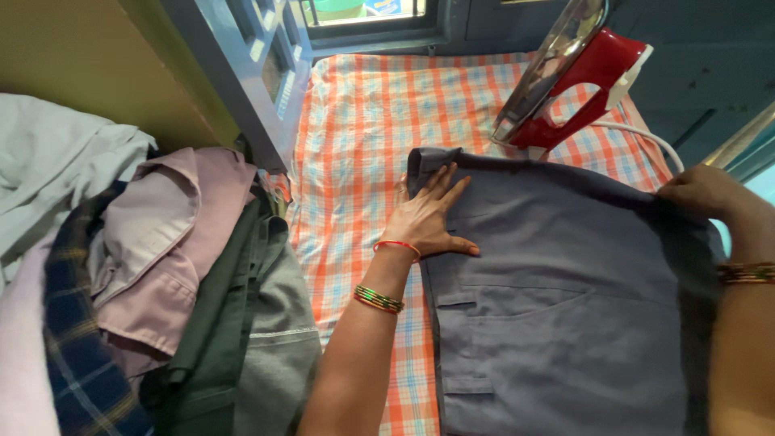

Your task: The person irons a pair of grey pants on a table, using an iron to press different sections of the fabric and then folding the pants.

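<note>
The grey-blue trousers (557, 307) lie spread on the orange checked cloth (363, 137), pocket side up. Her left hand (428, 218) presses flat on their near edge, fingers splayed open. Her right hand (701, 192) pinches the far edge of the fabric. A red iron (577, 77) stands upright just behind; a heap of clothes (161, 274) sits left.

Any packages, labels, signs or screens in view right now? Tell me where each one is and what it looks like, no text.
Blue printed sign or package: top edge, seen through the window opening beyond the orange-and-blue checked cloth; only a small strip shows, blue with pale marks, beside a green container. Too cropped to tell which it is.
No screens. No labels visible on the grey-blue trousers or the red steam iron.
</note>
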